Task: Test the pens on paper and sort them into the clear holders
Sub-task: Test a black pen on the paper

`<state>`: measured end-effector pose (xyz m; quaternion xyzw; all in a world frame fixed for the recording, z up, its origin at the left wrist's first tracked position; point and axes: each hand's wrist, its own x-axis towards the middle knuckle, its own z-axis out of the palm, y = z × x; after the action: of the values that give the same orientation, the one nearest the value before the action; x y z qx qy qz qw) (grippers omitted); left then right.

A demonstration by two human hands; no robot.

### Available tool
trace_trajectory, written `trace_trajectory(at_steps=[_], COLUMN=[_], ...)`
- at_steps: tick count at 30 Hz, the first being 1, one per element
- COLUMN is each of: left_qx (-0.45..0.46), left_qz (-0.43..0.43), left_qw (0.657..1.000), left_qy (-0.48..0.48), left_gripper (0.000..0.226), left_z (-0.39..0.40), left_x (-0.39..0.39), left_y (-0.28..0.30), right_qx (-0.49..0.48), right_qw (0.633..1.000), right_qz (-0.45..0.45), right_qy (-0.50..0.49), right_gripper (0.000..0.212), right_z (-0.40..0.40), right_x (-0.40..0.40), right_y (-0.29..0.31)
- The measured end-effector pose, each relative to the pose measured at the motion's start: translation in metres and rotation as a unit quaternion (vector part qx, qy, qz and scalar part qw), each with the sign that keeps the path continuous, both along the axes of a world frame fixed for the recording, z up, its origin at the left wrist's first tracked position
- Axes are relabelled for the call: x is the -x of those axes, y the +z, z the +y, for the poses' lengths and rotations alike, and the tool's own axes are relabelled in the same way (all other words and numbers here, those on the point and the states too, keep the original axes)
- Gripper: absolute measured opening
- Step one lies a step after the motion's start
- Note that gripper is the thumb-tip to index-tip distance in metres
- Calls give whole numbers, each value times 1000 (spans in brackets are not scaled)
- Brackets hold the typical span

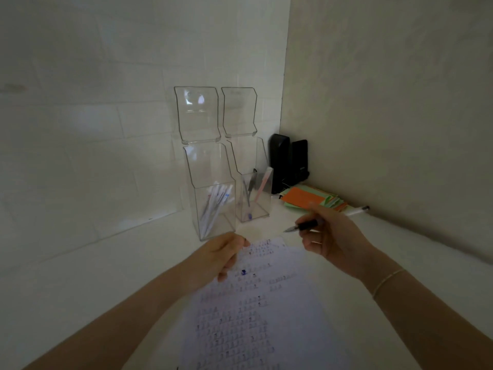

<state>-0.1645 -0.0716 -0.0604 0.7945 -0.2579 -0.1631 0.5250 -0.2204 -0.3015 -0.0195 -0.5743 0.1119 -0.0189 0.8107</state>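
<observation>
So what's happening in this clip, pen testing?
Yes. The right hand holds a pen in the air above the scribbled paper, while the left hand rests at the sheet's top edge. Both clear holders stand open with pens inside, and another pen lies beside the coloured notes.

In the corner I saw two black upright box-shaped objects (pixel 289 162) beside a stack of orange and green paper sheets (pixel 312 198) on the white worktop (pixel 88 276).

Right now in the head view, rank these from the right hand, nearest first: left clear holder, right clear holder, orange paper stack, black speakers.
From the right hand:
1. Orange paper stack, just beyond it.
2. Right clear holder, to its left.
3. Left clear holder and black speakers: too close to call.
</observation>
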Motion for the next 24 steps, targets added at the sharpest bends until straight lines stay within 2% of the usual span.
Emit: trace_trajectory(at_steps=[2,4,6,8,11,14,17,19,22,24], left_qx=[-107,-185,-230,-234,-240,-262,-247,-233,-262,-288], left_qz=[-119,-222,-315,-376,-390,-383,-384,-389,-361,-352], left_qw=[987,957,921,896,889,886,889,891,895,891], left_qy=[15,3,-12,-8,10,30,37,22,-1,-6], left_gripper=[31,28,30,32,35,46,60,69,81,86], left_z=[-2,-5,-11,-19,-30,-36,-32,-28,-22,-21], left_x=[-11,-16,-17,-18,-14,-10,-8,-4,3,4], left_y=[-7,-14,-22,-32,-43,-54,-59,-60,-61,-63], right_qx=[29,20,-21,-60,-32,67,68,84,156,233], right_qw=[999,999,999,997,998,994,993,993,985,968], right_qz=[12,24,29,25,18,6,-1,-16,-28,-23], right_qy=[-11,-10,-23,-47,-60,-83,-95,-80,-68,-94], right_gripper=[40,36,31,26,17,37,51,43,23,25], right_z=[3,8,11,14,17,19,20,23,30,32], right_x=[-1,0,2,2,5,6,5,4,3,1], right_y=[-7,-16,-25,-35,-47,-56,-62,-63,-65,-71])
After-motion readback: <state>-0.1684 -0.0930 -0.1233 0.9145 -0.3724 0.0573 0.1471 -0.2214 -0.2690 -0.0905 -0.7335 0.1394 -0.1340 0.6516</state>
